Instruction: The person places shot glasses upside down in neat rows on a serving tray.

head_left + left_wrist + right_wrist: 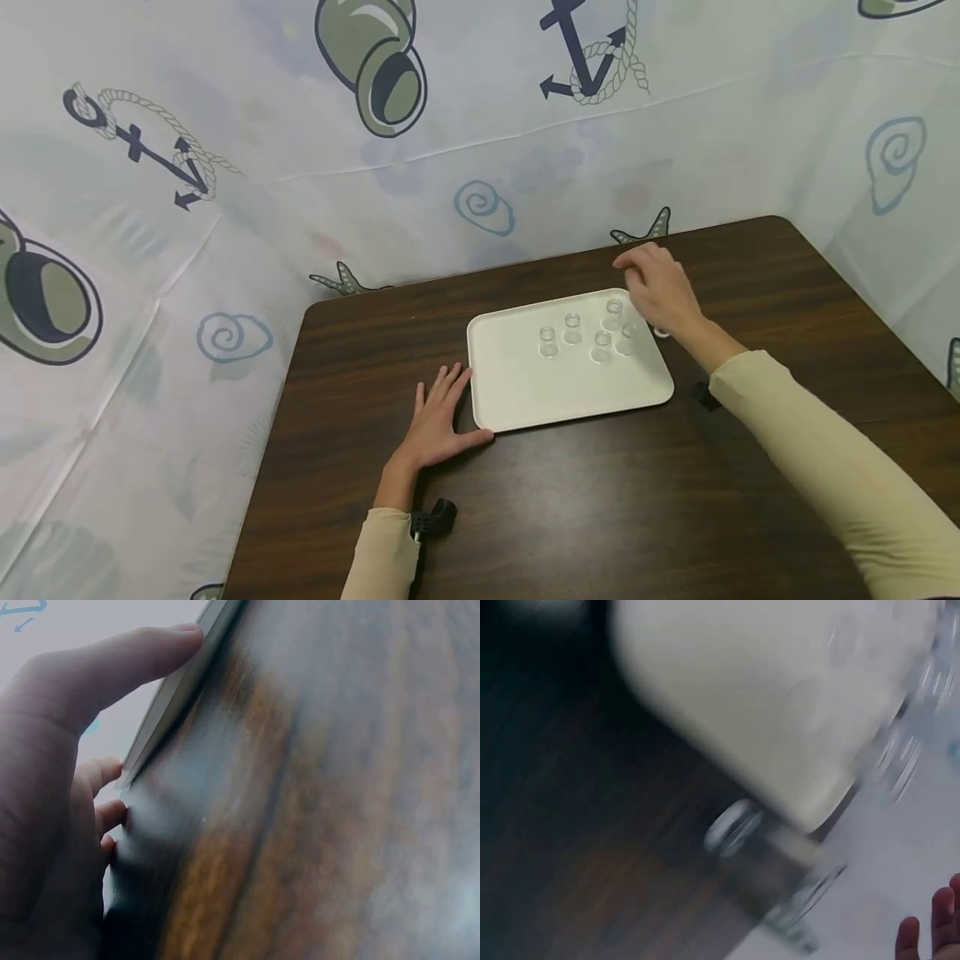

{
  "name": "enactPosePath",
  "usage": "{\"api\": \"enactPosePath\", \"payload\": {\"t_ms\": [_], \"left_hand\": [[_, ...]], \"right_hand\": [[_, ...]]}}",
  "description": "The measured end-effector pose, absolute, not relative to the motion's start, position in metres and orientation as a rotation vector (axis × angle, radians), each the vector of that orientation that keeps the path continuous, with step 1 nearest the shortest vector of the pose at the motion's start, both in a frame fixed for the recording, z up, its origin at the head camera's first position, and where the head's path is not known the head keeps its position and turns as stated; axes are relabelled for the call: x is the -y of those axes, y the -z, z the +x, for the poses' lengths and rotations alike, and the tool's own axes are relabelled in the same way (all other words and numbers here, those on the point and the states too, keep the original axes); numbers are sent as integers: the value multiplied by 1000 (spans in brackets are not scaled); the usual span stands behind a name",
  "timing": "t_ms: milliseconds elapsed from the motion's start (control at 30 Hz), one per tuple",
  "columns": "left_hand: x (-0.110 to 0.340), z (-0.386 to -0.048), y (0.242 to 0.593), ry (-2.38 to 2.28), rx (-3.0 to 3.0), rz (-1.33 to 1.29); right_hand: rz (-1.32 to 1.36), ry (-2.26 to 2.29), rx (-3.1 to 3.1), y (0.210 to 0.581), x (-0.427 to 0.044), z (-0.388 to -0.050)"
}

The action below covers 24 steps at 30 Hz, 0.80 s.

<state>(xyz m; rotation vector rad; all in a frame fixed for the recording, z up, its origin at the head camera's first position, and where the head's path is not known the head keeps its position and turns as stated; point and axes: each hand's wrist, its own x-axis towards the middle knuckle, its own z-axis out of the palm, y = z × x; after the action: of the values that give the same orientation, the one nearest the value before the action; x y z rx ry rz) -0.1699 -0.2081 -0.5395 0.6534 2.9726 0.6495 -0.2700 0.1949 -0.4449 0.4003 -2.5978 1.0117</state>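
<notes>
A white tray lies on the dark wooden table, with several small clear glass jars toward its far right part. My left hand rests at the tray's near left corner, fingers spread along its left side; the thumb touches the rim in the left wrist view. My right hand hovers over the tray's far right corner, fingers bent, with nothing seen in them. Beside the tray's right edge stands another glass jar, blurred in the right wrist view and mostly hidden by my right hand in the head view.
The brown table extends around the tray on all sides. A patterned cloth wall with anchors and shells rises behind the table's far edge. A black wrist mount sits on my left wrist.
</notes>
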Motion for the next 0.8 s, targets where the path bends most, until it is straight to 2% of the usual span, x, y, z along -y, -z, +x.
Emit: {"api": "enactPosePath", "payload": {"t_ms": [167,333,500,800], "left_hand": [[209,-170,540,-663,-2964,650],[209,-170,540,-671,-2971,652],[209,-170,541,-663,-2970,655],[208,-170,542,-658,-2969,645]], "right_hand": [[201,-1155,2816,450,-244,-275],[267,-1160,3097,462,-276,-273],[433,-1232,3218,471,-284,-269],[441,-1262,3194,481,-282,-266]]}}
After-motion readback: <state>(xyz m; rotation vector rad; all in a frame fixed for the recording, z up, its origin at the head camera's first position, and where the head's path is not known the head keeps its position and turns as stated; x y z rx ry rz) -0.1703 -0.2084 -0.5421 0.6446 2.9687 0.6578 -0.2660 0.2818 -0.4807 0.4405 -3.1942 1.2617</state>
